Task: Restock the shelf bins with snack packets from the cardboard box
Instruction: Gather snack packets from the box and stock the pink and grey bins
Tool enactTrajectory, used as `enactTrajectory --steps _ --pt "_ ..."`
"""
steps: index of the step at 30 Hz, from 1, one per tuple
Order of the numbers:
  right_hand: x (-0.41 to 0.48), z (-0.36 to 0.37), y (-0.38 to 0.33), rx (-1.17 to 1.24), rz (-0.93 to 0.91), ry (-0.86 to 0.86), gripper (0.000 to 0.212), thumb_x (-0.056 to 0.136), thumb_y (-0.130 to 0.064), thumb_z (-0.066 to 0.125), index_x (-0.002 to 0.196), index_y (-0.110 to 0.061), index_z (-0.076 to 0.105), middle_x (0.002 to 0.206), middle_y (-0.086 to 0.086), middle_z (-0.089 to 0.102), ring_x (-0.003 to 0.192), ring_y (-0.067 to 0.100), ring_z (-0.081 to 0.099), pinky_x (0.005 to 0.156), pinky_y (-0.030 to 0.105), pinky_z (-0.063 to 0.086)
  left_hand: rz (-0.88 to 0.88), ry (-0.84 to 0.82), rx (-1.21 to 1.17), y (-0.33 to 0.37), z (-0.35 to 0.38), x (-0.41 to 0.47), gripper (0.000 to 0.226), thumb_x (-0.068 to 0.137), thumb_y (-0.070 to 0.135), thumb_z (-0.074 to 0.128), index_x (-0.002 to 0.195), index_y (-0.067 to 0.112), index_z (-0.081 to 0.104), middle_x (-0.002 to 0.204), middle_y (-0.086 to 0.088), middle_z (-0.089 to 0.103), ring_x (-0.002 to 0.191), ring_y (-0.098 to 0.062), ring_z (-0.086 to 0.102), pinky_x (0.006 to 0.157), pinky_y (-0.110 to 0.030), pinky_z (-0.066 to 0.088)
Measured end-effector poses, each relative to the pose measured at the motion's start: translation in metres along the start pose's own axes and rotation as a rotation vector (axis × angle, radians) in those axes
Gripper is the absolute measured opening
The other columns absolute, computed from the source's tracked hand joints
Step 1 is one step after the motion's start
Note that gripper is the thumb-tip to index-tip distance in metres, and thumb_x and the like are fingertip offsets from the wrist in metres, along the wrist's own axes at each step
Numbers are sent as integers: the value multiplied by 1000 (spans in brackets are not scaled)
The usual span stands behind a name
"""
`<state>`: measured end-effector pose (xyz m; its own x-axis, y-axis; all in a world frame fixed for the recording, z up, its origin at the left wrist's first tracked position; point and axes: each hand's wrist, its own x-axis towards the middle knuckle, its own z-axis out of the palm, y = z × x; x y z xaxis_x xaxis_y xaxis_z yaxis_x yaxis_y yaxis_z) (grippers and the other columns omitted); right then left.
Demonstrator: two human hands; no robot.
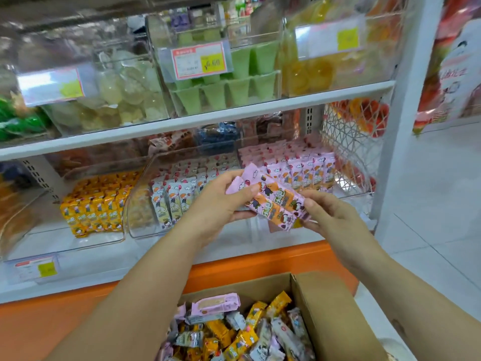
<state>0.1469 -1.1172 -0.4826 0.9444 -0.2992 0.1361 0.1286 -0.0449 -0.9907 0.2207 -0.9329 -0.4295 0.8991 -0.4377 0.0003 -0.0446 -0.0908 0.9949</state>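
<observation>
My left hand (221, 201) grips a small stack of pink snack packets (273, 201) in front of the lower shelf. My right hand (325, 214) pinches the stack's right end with thumb and fingers. Behind them, a clear bin (346, 178) holds rows of the same pink packets standing upright. A middle clear bin (145, 225) has pale packets in it, and yellow packets (96, 204) stand in the bin to its left. The open cardboard box (325, 316) sits below at the bottom, filled with several mixed pink, yellow and grey packets.
An orange ledge (260, 261) runs below the lower shelf, just above the box. The upper shelf carries clear bins of green jelly cups (234, 87) and yellow cups (312, 71) with price tags. A white wire basket (351, 142) stands right of the pink bin. White floor tiles lie to the right.
</observation>
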Motion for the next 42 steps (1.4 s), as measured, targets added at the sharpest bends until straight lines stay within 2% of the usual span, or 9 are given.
enactTrajectory --steps 5,9,13,16,20,23,28,37,42 --pt "18 -17 -9 -149 -48 38 25 99 -17 46 121 -22 58 114 -3 63 104 10 60 89 31 53 145 16 295 24 21 35 16 88 21 66 102 24 58 99 0 70 85 -13 69 75 -36 59" --pt "34 -45 -23 -380 -107 101 28 93 -19 57 121 -20 62 108 -11 62 99 6 59 82 20 44 234 -17 473 37 44 69 15 87 25 68 97 24 58 87 3 71 80 -20 70 74 -41 59" --pt "45 -78 -26 -593 -122 305 30 91 -25 61 120 -26 62 119 -7 59 108 11 54 85 21 34 279 -18 684 26 78 109 18 87 28 67 98 21 55 91 0 65 69 -22 62 58 -27 50" --pt "49 -90 -19 -680 -57 287 39 91 -25 60 129 -22 56 136 0 51 128 15 43 94 21 30 251 -41 777 7 104 139 20 89 27 66 101 18 53 99 -5 60 62 -17 52 51 -21 44" --pt "50 -94 -10 -638 20 199 46 90 -26 61 134 -22 50 141 -1 46 129 12 40 90 18 31 217 -45 849 -15 129 173 42 89 27 65 126 12 53 127 -11 56 83 -22 58 64 -26 38" --pt "53 -94 -6 -618 8 177 47 90 -28 61 135 -23 48 140 -5 45 127 8 40 76 5 22 267 -12 962 -26 142 190 45 88 27 66 127 9 54 132 -12 49 111 -26 52 73 -22 31" --pt "56 -99 -1 -575 21 183 47 89 -30 61 135 -28 47 141 -7 42 128 7 40 82 7 22 332 51 1091 -40 152 200 48 86 24 69 130 14 51 124 -14 37 116 -33 44 95 -41 43" --pt "51 -105 5 -602 60 176 47 90 -34 60 135 -28 46 143 -10 41 129 7 39 90 14 26 432 39 1054 -43 150 194 58 83 23 73 135 17 46 125 -9 34 121 -25 33 94 -33 37" --pt "52 -99 3 -645 33 202 47 91 -34 59 135 -29 46 142 -8 38 127 7 39 86 11 23 433 -21 1033 -42 142 187 54 85 21 70 134 19 47 131 -7 31 124 -25 31 98 -36 42"
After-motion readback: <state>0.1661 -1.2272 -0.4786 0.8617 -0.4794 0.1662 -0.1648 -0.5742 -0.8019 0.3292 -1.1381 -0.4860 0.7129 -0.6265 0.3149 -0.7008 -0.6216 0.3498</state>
